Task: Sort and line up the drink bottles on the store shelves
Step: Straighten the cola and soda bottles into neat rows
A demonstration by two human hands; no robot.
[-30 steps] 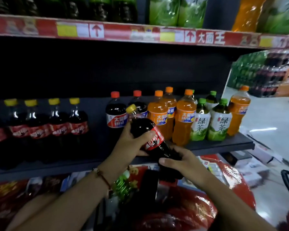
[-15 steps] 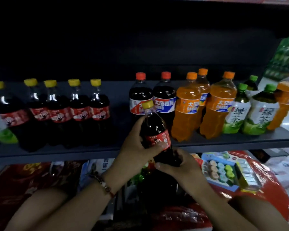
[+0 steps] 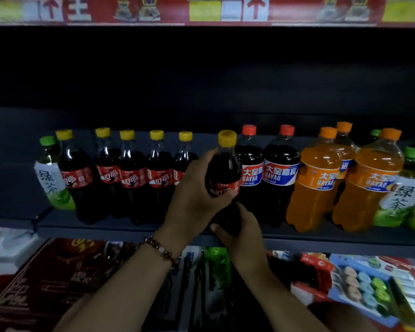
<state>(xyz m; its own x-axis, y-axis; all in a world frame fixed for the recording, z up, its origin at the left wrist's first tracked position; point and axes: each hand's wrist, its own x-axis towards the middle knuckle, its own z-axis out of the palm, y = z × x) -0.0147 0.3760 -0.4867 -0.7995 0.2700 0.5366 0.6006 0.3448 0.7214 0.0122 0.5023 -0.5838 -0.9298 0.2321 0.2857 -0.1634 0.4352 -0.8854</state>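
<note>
Head view: my left hand (image 3: 194,200) and right hand (image 3: 242,238), both clamped on the cola bottle (image 3: 225,173), have raised it upright onto the shelf (image 3: 130,230).

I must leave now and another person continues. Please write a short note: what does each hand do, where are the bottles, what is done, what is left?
Left hand grips the yellow-cap cola bottle at its label; right hand holds its base at the shelf front edge.
Done: five yellow-cap colas stand in a row on the left; red-cap colas, orange sodas stand on the right.
Left: set the held bottle into the gap beside the row. One green tea bottle stands at the far left, apart from the green teas on the right; probably move it.
</note>
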